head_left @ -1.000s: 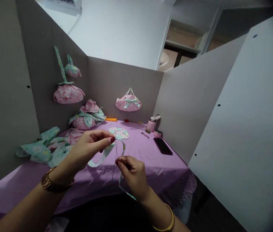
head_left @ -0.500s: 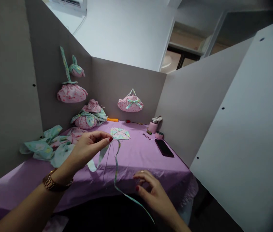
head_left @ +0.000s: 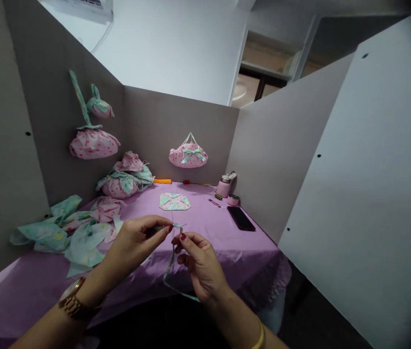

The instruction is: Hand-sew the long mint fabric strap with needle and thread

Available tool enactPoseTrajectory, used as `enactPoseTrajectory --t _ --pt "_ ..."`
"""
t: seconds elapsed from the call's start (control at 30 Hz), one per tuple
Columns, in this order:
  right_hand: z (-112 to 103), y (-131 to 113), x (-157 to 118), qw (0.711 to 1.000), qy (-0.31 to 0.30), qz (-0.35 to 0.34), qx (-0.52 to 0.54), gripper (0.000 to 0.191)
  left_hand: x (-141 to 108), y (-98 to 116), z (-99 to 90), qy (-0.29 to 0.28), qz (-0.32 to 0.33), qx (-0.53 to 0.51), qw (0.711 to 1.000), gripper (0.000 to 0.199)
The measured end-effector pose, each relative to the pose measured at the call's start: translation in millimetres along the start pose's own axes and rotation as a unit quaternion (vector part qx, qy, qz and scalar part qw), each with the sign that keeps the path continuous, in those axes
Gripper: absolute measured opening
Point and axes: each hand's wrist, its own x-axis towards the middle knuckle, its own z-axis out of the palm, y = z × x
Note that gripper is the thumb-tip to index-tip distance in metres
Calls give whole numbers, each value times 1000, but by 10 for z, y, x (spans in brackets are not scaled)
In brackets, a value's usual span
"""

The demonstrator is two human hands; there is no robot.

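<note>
A narrow green patterned fabric strip hangs in a curve below my hands, over the table's front edge. My left hand pinches one end of it between thumb and forefinger. Close by on the right, my right hand is closed on the same strip, thumb and fingertips together. Thin thread ends stick out around the pinched part; whether a needle is among them is too small to tell. Just beyond my hands, a flat folded pink and green fabric piece lies on the purple tablecloth.
Loose green and pink cloth is heaped at the left, with bundled fabric pouches behind. Thread snips, a spool, a pink bottle, a small round tin and a phone sit at the right. Grey panels surround the table.
My right hand has come up from the lower right and closed on the strip beside my left hand. My left hand has lowered slightly. The view has shifted a little to the right.
</note>
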Motion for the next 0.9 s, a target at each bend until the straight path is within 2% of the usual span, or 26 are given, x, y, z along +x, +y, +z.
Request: enactPoseTrajectory --t 0.1,0.17,0.23,0.33,0.4,0.47,0.57,0.7,0.8,0.9 --pt "-71 41 -29 999 -24 35 1 19 8 -43 -19 6 -25 -10 1000 13" --pt "-115 74 -45 998 -40 46 -35 18 9 -55 -35 12 -41 -17 999 14" --pt "-155 90 -53 995 -10 -5 -102 17 3 -52 -49 9 -46 -20 999 13" --pt "-195 41 -53 966 55 -151 -200 17 -22 -27 -51 -30 -31 -26 999 12" --pt "-197 -30 -48 954 27 -175 -242 19 -53 -8 -28 -67 -14 -30 997 12" --pt "-186 -93 -40 954 -28 -151 -257 19 -92 7 17 -102 -2 -36 994 15" --pt "-172 -122 -23 957 -65 -153 -240 11 -149 11 95 -129 1 -43 991 16" --pt "-176 -77 -8 972 -37 -160 -170 10 -184 -19 155 -138 -21 -57 989 17" --pt "-167 -38 -6 992 -10 -95 -80 14 -177 -59 160 -142 -49 -97 984 17" --pt "-146 -11 -7 1000 7 -24 -7 20 -175 -95 150 -147 -76 -138 976 17"
